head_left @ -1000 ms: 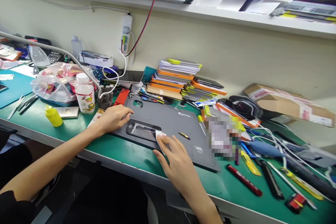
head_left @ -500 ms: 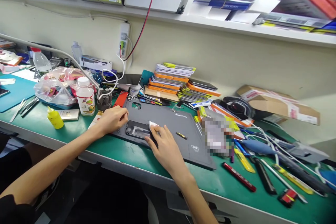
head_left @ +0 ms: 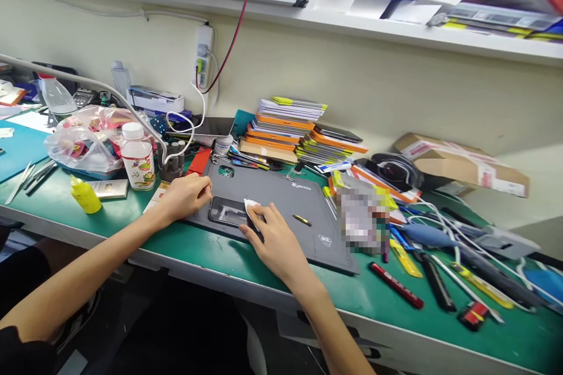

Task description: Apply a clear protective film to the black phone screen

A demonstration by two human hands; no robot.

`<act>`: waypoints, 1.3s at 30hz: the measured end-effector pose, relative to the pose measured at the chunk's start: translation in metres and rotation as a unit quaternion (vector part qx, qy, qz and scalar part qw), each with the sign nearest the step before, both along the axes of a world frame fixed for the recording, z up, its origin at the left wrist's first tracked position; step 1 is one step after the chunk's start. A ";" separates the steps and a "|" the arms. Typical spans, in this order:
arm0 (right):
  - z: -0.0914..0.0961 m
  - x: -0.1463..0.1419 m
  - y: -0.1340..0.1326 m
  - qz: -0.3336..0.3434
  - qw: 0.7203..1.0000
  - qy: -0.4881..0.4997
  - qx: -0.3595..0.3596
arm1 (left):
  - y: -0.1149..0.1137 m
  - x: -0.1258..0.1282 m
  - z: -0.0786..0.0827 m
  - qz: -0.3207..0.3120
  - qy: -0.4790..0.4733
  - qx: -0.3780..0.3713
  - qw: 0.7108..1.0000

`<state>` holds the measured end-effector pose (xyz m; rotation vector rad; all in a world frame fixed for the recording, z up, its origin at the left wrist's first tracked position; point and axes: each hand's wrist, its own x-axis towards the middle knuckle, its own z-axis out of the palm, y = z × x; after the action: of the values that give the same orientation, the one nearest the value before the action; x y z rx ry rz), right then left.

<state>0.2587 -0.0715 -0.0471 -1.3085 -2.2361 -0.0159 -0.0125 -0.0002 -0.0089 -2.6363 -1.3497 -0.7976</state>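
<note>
A dark smartphone (head_left: 226,211) lies face up on the grey work mat (head_left: 272,190), light reflecting off its glass. My right hand (head_left: 275,237) pinches a small white wipe (head_left: 250,203) against the phone's right part, which the fingers partly cover. At the phone's left end, my left hand (head_left: 187,194) rests with its fingers curled in, over the mat's edge; whatever they may hold is hidden. A small gold-and-black tool (head_left: 302,220) sits on the mat to the right of my right hand.
Left stand a white bottle (head_left: 138,158), a yellow squeeze bottle (head_left: 85,194) and a plastic bag (head_left: 88,140). Stacked flat packages (head_left: 281,129) sit behind the mat. Rightwards lie a red pen-like tool (head_left: 396,285), cutters and cables. A shelf (head_left: 373,32) overhangs the back.
The camera view has tilted slightly down, so everything sits a little higher and further left. Both hands stay at the phone, the right still pressing the white wipe on it.
</note>
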 end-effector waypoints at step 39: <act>-0.031 0.041 -0.039 0.029 0.997 -0.040 0.052 | -0.012 0.006 -0.010 0.082 0.024 -0.058 0.995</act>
<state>0.2997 -0.1108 -0.0777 -1.2075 -2.3064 -0.1647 -0.0067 -0.0117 -0.0192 -2.5662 -1.6211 -0.6486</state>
